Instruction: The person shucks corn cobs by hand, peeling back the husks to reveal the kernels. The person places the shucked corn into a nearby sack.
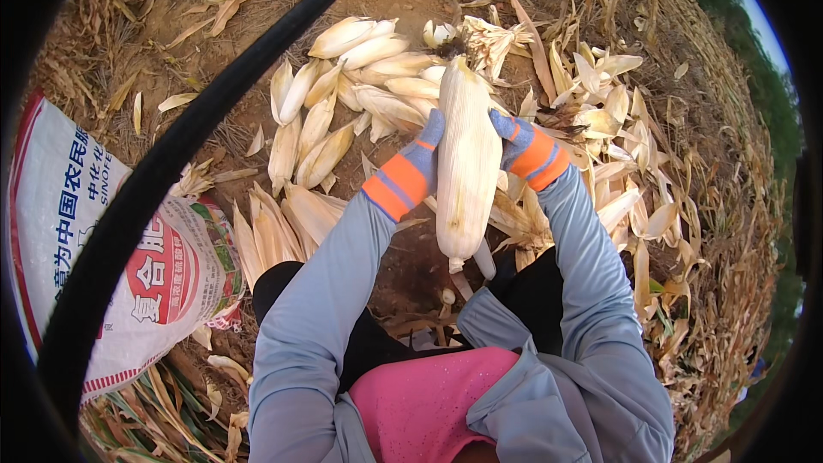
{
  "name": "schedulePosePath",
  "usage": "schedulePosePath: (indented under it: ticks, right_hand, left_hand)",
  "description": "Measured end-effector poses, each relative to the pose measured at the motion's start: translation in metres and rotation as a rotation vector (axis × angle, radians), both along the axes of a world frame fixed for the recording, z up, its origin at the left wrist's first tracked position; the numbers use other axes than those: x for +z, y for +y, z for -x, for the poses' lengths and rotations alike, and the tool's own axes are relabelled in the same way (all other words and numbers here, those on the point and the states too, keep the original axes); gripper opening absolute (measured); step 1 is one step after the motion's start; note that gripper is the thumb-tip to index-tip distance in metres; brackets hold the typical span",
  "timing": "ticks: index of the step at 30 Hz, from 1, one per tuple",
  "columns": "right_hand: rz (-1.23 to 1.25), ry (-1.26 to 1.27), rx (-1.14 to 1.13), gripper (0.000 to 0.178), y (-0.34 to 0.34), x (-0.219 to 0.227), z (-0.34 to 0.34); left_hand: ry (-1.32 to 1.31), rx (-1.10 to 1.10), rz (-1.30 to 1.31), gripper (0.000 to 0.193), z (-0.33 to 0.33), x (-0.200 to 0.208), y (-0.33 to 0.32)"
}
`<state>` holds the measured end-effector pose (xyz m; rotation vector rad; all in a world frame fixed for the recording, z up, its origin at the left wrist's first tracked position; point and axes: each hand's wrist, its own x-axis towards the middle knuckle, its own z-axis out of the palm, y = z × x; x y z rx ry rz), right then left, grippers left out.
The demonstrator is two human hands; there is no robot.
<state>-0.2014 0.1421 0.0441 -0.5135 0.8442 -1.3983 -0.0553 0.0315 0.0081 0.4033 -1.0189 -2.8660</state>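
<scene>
- Corn (pixel 465 159) is sitting at twelve o'clock from the body (pixel 429 394).
- Left hand (pixel 425 139) and right hand (pixel 518 139) are clamping its sides.
- Either grip loosening could be sending it slipping toward six o'clock.

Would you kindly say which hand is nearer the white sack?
Left: the left hand is right of the white sack; the right hand is farther, across the corn ear.
</scene>
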Motion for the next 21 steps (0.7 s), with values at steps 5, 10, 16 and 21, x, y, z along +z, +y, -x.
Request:
schedulePosePath:
  ticks: [5, 10, 16, 21]
  right_hand:
    - [0.066, 0.036, -0.004, 0.069, -0.002, 0.004, -0.007]
    - [0.123, 0.044, 0.001, 0.065, -0.001, 0.002, -0.006]
    - [0.098, 0.088, -0.030, 0.069, -0.002, 0.003, -0.008]
    - [0.076, 0.087, -0.031, 0.069, -0.002, -0.009, 0.002]
  left_hand:
    - [0.005, 0.019, -0.136, 0.058, 0.003, 0.003, 0.000]
    - [-0.001, 0.026, -0.179, 0.063, 0.002, 0.006, 0.001]
    - [-0.005, 0.030, -0.198, 0.069, -0.002, 0.008, 0.001]
    - [0.035, 0.035, -0.229, 0.071, 0.000, 0.009, 0.000]
